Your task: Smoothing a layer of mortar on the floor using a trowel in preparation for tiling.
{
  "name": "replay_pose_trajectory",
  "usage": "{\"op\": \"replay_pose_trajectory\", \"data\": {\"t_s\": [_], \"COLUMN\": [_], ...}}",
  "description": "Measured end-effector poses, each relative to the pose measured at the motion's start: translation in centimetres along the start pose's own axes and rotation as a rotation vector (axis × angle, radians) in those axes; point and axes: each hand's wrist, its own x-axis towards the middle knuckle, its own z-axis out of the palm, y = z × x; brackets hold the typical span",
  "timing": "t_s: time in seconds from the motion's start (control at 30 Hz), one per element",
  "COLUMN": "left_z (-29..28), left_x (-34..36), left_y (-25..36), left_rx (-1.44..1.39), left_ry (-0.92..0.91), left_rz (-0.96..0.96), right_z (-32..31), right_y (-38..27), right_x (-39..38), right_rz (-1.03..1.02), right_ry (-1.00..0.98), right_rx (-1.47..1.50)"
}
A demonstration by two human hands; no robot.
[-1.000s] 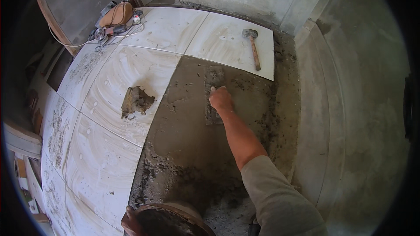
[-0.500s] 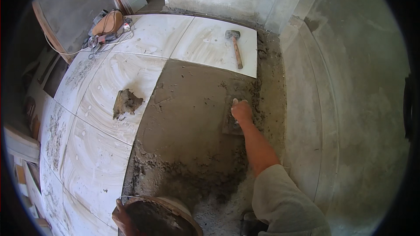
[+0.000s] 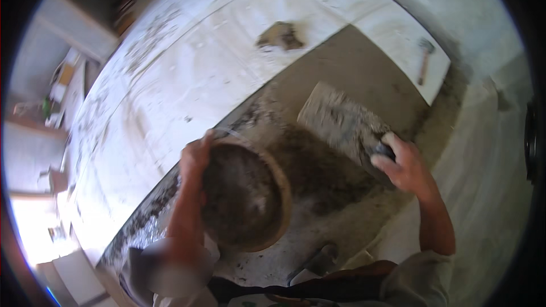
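My right hand [image 3: 405, 166] is closed round the handle of a flat rectangular trowel [image 3: 341, 120]. Its mortar-smeared blade is tilted above the floor, just right of a bucket. On the left, my left hand [image 3: 195, 159] grips the rim of that round bucket [image 3: 282, 196], which has dark grey mortar inside. Past the trowel spreads a bed of smoothed wet mortar [image 3: 364, 62], with rougher, darker mortar nearer the bucket. The mortar borders large white floor tiles [image 3: 170, 74] streaked with grey.
A brownish lump [image 3: 280, 36] lies on the tiles beyond the bucket. At the far right, a mallet [image 3: 425, 59] with a wooden handle rests on the corner tile. A bare grey wall [image 3: 483, 187] bounds the right side. Scraps and boards [image 3: 68, 79] stand at the left.
My right hand has lifted the trowel off the mortar bed and drawn it back towards the bucket. The left hand stays on the bucket rim. The whole view has turned and shifted.
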Motion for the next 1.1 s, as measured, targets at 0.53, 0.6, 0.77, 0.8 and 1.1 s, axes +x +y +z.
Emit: {"op": "replay_pose_trajectory", "data": {"t_s": [0.53,0.6,0.77,0.8,1.1], "left_z": [-0.1,-0.4,-1.3,-1.1,0.5], "left_x": [-0.3,-0.2,-1.2,-1.1,0.5], "left_y": [-0.9,-1.4,-0.1,-0.3,-1.5], "left_rx": [-0.082,-0.081,-0.071,-0.084,-0.041], "left_ry": [-0.055,-0.060,-0.098,-0.113,-0.047], "left_rz": [-0.132,-0.129,-0.108,-0.092,-0.053], "right_z": [10.0,10.8,14.5,15.2,12.9], "right_y": [-16.8,-15.9,-15.9,-16.0,-13.2], "right_x": [2.4,1.7,0.5,0.5,-0.5], "right_rz": [-0.540,-0.473,-0.149,-0.163,-0.079], "right_ry": [-0.913,-0.930,-1.002,-0.984,-0.809], "right_rx": [-0.451,-0.376,-0.190,-0.167,-0.142]}}
